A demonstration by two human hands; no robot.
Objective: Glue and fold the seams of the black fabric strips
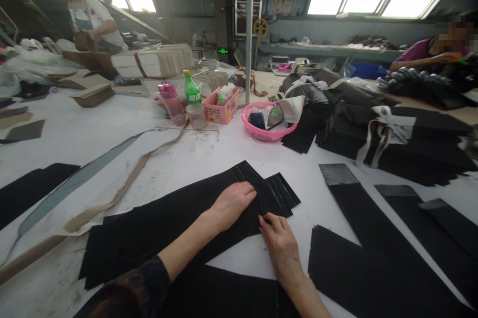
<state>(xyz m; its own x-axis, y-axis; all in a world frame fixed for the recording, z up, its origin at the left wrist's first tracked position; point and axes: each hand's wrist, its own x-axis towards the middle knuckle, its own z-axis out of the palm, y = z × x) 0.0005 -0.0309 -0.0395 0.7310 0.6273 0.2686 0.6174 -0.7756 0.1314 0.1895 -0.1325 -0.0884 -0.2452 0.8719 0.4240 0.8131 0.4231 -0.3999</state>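
Black flat elongated panels (160,213), stacked overlapping, lie on flat white tabletop (224,148). Left hand (232,203) rests on top, fingers bent, close together; right hand (282,243) at near edge, thumb and index finger nearly closed. Cannot tell whether either grips.

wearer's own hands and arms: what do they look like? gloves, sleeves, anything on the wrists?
Left hand and right hand are both ungloved; no watch or bracelet shows at either wrist. The left arm has a dark sleeve with a blurry brownish pattern, ending on the forearm. The right forearm is bare as far as the frame shows.
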